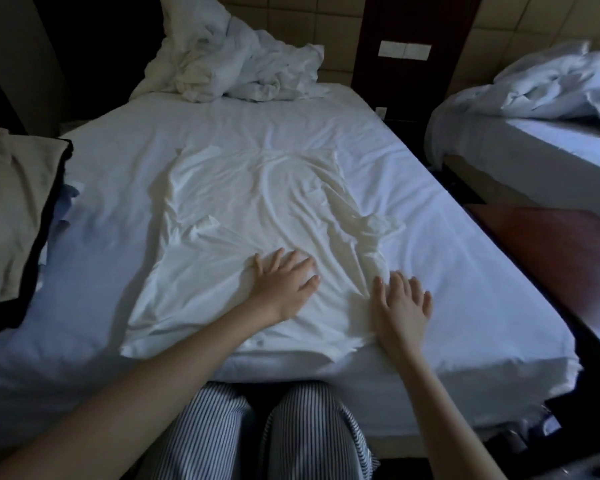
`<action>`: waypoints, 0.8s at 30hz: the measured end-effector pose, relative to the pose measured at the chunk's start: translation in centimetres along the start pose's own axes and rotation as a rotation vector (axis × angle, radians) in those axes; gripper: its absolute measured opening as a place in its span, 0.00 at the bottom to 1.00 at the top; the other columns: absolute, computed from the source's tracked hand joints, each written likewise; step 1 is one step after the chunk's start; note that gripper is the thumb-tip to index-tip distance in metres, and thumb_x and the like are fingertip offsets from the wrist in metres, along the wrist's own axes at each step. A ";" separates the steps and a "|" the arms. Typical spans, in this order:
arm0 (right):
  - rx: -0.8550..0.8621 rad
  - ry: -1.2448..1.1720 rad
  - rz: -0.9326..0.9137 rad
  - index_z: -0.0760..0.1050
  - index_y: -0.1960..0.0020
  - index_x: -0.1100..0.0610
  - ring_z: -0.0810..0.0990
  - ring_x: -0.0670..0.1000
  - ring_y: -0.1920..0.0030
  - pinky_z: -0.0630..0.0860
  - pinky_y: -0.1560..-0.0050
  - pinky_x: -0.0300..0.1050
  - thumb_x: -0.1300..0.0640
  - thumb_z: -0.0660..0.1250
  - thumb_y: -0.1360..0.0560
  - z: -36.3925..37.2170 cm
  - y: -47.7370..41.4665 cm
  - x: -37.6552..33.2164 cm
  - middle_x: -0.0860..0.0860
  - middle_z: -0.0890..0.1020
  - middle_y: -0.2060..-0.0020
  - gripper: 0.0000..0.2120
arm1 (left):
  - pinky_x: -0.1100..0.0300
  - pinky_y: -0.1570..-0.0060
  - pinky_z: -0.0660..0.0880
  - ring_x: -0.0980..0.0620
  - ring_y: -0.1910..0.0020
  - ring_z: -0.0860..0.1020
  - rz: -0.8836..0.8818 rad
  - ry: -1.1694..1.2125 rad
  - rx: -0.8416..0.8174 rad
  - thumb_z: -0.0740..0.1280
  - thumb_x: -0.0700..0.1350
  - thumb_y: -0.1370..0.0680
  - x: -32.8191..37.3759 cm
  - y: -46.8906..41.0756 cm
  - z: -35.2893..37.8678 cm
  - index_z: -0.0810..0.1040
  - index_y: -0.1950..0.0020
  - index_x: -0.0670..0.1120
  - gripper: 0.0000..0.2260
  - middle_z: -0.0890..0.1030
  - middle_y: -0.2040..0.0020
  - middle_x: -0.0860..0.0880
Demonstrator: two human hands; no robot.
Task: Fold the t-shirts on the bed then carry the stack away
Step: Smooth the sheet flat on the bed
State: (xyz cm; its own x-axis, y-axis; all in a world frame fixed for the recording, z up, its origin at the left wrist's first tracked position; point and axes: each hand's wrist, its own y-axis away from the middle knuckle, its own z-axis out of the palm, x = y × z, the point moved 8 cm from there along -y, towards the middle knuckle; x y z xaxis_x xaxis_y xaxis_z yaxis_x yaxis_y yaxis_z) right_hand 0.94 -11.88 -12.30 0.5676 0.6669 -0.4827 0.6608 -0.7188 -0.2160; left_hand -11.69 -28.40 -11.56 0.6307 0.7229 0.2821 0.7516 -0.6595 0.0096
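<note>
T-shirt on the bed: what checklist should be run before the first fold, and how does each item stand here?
1. T-shirt spread out on the bed: ok.
2. Fabric smooth: not ok, creases run across the middle and right side.
3. Left hand flat on the t-shirt: ok.
4. Right hand flat at its right edge: ok.
5. Crumpled bedding at the head end lies apart from it: ok.
6. Which end is the collar: cannot tell.

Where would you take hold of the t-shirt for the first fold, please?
Pinch the t-shirt along its right edge, coming from the right: it lies flat on the bed, and the right hand rests open beside that edge. The left hand can pin the middle.
</note>
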 end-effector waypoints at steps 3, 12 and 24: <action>0.055 -0.088 0.001 0.71 0.34 0.54 0.60 0.53 0.28 0.48 0.29 0.47 0.44 0.43 0.24 -0.4 -0.2 0.1 0.50 0.70 0.31 0.29 | 0.54 0.39 0.63 0.46 0.36 0.71 0.102 0.165 0.139 0.44 0.63 0.29 4.9 -2.3 -1.8 0.77 0.40 0.49 0.31 0.77 0.39 0.49; 0.164 -0.234 -0.021 0.77 0.43 0.56 0.69 0.54 0.34 0.55 0.32 0.48 0.43 0.40 0.28 -0.9 0.0 0.5 0.50 0.78 0.40 0.33 | 0.55 0.37 0.64 0.44 0.32 0.67 0.177 0.116 0.022 0.62 0.48 0.22 15.4 -13.3 -1.9 0.68 0.32 0.47 0.19 0.71 0.32 0.46; 0.260 -0.371 0.012 0.75 0.50 0.54 0.74 0.52 0.46 0.57 0.37 0.45 0.43 0.46 0.28 -1.4 -0.3 1.0 0.49 0.81 0.53 0.24 | 0.55 0.46 0.62 0.45 0.44 0.75 0.162 0.188 0.088 0.62 0.44 0.23 15.5 -15.7 -3.0 0.76 0.54 0.48 0.04 0.79 0.49 0.48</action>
State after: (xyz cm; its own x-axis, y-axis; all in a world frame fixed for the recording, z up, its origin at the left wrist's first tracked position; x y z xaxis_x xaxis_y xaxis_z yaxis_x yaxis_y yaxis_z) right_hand 2.03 -10.74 -11.51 0.3286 0.5770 -0.7477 0.4836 -0.7828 -0.3916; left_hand -14.33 -7.43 -4.44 0.7034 0.5532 0.4463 0.6630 -0.7371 -0.1312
